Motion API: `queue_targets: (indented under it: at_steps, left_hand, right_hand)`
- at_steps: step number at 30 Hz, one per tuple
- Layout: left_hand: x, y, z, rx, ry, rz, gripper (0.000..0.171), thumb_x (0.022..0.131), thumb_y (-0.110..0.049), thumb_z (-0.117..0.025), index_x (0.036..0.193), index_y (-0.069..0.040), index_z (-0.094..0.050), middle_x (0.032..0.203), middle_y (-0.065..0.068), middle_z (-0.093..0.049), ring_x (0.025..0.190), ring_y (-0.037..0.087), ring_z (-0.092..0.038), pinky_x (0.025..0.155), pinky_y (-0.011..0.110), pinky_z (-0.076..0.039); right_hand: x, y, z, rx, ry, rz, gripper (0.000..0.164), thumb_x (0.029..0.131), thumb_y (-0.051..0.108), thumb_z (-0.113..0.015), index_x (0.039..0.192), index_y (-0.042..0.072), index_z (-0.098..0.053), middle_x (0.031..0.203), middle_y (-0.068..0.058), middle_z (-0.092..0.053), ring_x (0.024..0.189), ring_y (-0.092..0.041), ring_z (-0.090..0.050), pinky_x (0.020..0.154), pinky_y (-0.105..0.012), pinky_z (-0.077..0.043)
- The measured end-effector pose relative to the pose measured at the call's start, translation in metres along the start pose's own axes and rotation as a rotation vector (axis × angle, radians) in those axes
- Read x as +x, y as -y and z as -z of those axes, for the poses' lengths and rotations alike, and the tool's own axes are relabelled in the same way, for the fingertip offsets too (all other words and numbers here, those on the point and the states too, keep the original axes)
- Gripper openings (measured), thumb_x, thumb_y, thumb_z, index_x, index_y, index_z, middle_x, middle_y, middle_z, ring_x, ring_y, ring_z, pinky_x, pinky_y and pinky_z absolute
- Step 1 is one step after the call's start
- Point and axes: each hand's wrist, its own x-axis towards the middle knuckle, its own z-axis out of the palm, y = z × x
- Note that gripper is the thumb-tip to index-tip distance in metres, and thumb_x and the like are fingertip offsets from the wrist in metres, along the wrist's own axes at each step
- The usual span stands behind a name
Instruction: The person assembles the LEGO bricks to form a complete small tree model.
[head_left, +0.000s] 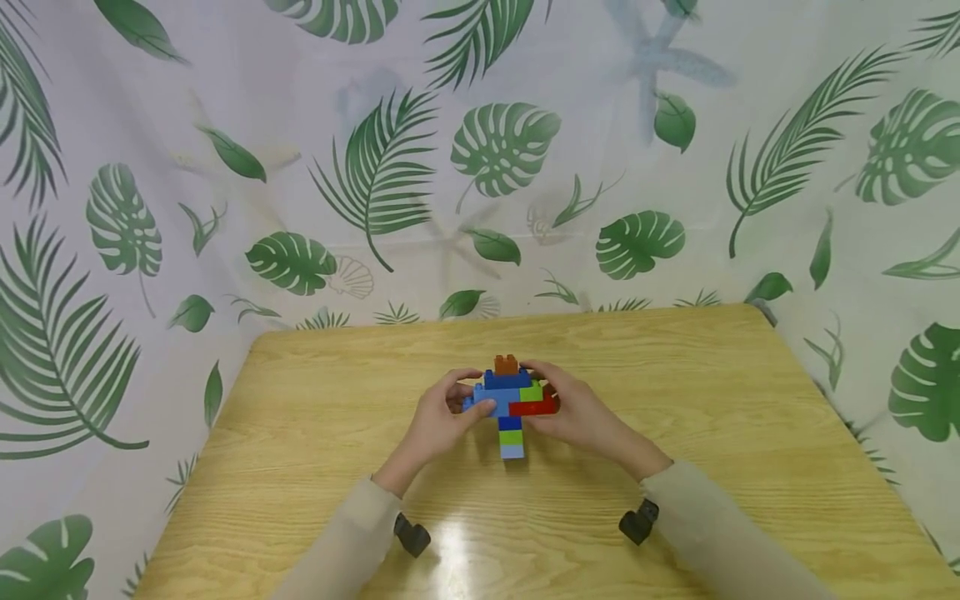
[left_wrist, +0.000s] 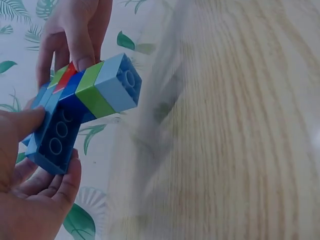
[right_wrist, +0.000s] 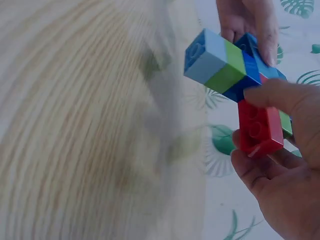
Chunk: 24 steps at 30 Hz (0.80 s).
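Both hands hold one model of toy building bricks above the middle of the table. An orange brick tops it, over a dark blue brick. Below come a light blue brick on the left and a red brick on the right, under a green one. A stem of dark blue, green and pale blue bricks hangs down, its hollow underside showing in both wrist views. My left hand pinches the light blue side, thumb in front. My right hand grips the red side.
A wooden table spreads under the hands, with a bright light reflection near its front. Behind and at both sides hangs a white cloth printed with green leaves. Small black cameras are strapped at both wrists, over beige sleeves.
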Motion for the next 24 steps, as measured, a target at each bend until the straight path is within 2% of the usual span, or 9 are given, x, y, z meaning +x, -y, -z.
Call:
queue_targets:
  at_steps: [5,8,11,14,19,24]
  left_hand:
    - [0.013,0.007,-0.003,-0.004,-0.062,0.057,0.044,0.100,-0.032,-0.075,0.138,-0.012,-0.065,0.123,0.014,-0.074,0.112,0.027,-0.070,0.100,0.044,-0.057]
    - [0.019,0.014,-0.005,0.034,-0.046,0.098,0.047,0.100,-0.034,-0.075,0.140,-0.012,-0.064,0.128,0.015,-0.073,0.115,0.029,-0.070,0.102,0.046,-0.057]
    - [0.025,0.022,-0.006,0.089,0.007,0.118,0.052,0.100,-0.035,-0.074,0.145,-0.011,-0.061,0.131,0.017,-0.070,0.115,0.029,-0.069,0.101,0.047,-0.057]
    - [0.029,0.030,-0.006,0.129,0.048,0.119,0.055,0.100,-0.035,-0.074,0.146,-0.011,-0.059,0.131,0.016,-0.069,0.110,0.026,-0.067,0.099,0.045,-0.057]
    - [0.031,0.036,-0.007,0.206,0.069,0.093,0.054,0.099,-0.035,-0.075,0.144,-0.006,-0.061,0.129,0.015,-0.068,0.106,0.025,-0.061,0.096,0.044,-0.054]
    - [0.032,0.039,-0.007,0.280,0.087,0.061,0.053,0.099,-0.033,-0.076,0.140,-0.002,-0.064,0.120,0.014,-0.066,0.101,0.023,-0.057,0.090,0.040,-0.052]
  right_hand:
    - [0.015,-0.013,-0.005,-0.008,-0.034,-0.025,0.069,0.095,0.009,-0.078,0.156,0.007,-0.045,0.148,-0.020,-0.058,0.117,-0.033,-0.063,0.098,-0.046,-0.059]
    - [0.020,-0.021,-0.008,-0.021,-0.038,-0.056,0.063,0.097,0.012,-0.076,0.153,0.005,-0.049,0.148,-0.021,-0.059,0.119,-0.034,-0.063,0.101,-0.048,-0.058]
    - [0.025,-0.027,-0.011,-0.011,-0.041,-0.111,0.058,0.099,0.015,-0.075,0.150,0.004,-0.051,0.146,-0.020,-0.061,0.120,-0.033,-0.062,0.104,-0.050,-0.056]
    - [0.030,-0.031,-0.012,-0.010,-0.043,-0.147,0.053,0.100,0.017,-0.073,0.148,0.002,-0.054,0.142,-0.020,-0.063,0.115,-0.032,-0.062,0.104,-0.050,-0.055]
    - [0.033,-0.037,-0.015,-0.038,-0.025,-0.173,0.052,0.099,0.019,-0.075,0.145,0.001,-0.058,0.136,-0.019,-0.067,0.111,-0.030,-0.063,0.102,-0.049,-0.055]
    - [0.030,-0.040,-0.017,-0.059,-0.021,-0.168,0.053,0.098,0.020,-0.077,0.143,-0.003,-0.060,0.140,-0.022,-0.065,0.121,-0.035,-0.062,0.109,-0.054,-0.050]
